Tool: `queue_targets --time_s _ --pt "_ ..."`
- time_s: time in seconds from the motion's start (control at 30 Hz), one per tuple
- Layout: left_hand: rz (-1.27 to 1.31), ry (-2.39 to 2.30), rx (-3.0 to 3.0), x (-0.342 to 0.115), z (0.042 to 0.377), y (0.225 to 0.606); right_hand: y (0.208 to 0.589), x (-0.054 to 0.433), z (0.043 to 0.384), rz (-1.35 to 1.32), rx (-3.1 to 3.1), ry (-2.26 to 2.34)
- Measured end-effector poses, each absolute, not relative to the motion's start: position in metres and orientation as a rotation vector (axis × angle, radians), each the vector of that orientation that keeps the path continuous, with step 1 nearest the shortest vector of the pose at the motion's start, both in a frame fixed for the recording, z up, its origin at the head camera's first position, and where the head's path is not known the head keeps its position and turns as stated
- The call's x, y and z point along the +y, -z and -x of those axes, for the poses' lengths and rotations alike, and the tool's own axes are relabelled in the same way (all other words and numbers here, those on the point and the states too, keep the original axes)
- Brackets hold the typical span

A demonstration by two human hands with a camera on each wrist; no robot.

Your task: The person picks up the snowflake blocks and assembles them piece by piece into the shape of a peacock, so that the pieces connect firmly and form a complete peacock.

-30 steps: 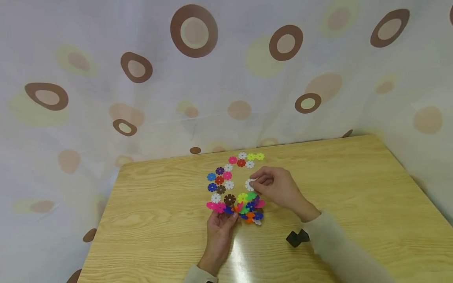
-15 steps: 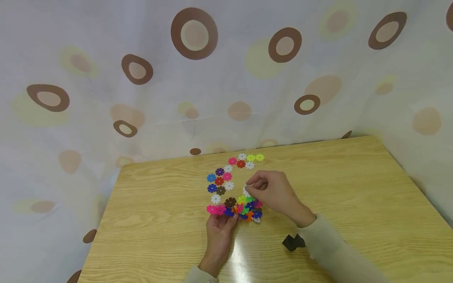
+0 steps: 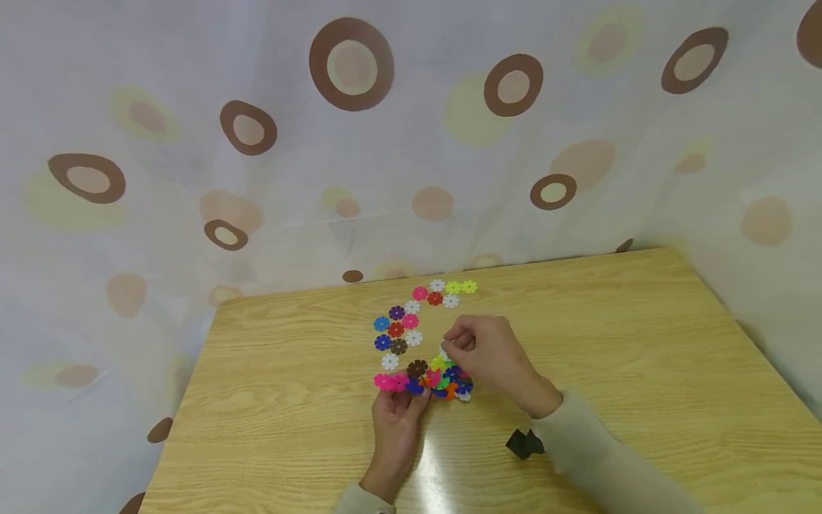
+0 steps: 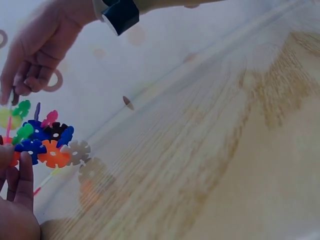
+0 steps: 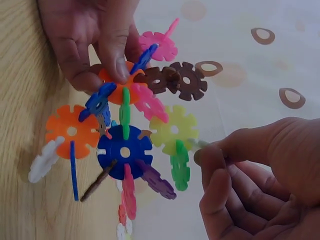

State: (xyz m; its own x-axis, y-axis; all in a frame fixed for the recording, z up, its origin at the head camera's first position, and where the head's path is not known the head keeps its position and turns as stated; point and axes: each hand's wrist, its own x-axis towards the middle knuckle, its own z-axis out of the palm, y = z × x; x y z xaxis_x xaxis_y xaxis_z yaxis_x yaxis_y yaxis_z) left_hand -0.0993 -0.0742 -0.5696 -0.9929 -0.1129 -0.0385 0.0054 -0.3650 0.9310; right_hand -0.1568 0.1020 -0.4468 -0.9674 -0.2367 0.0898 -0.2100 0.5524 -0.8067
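Observation:
A cluster of interlocked, notched plastic snowflake discs (image 5: 124, 152) in blue, orange, pink, green, brown and yellow is held up off the table. My left hand (image 3: 396, 428) grips it from below, thumb on an orange disc (image 5: 134, 92). My right hand (image 3: 491, 357) pinches a white disc (image 3: 444, 352) between thumb and forefinger. In the right wrist view that disc shows edge-on, its rim right at the yellow disc (image 5: 174, 129); the fingers hide most of it. A green disc (image 5: 180, 167) hangs from the yellow one.
Several loose discs (image 3: 396, 329) in white, red, blue, purple, pink and yellow lie in a curved line on the wooden table (image 3: 282, 400) beyond the hands. A black object (image 3: 524, 444) appears beside the right sleeve. A patterned curtain (image 3: 289, 143) stands behind.
My right hand has moved left and slightly toward me, bringing the white disc to the cluster's yellow disc. My left hand keeps its grip, nearly still.

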Motion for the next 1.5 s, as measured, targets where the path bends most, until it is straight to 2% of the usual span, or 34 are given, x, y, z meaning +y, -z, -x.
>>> queue_targets --time_s 1.03,1.23,1.5 --pt "-0.091 2.503 -1.753 -0.075 0.098 0.57 0.437 0.1 0.172 0.435 2.7 1.209" --pt "-0.06 2.441 -1.778 -0.075 0.097 0.57 0.437 0.098 0.169 0.428 2.7 1.221" --pt "-0.147 2.426 -1.78 -0.073 0.098 0.568 0.438 0.089 0.158 0.35 2.796 1.207"
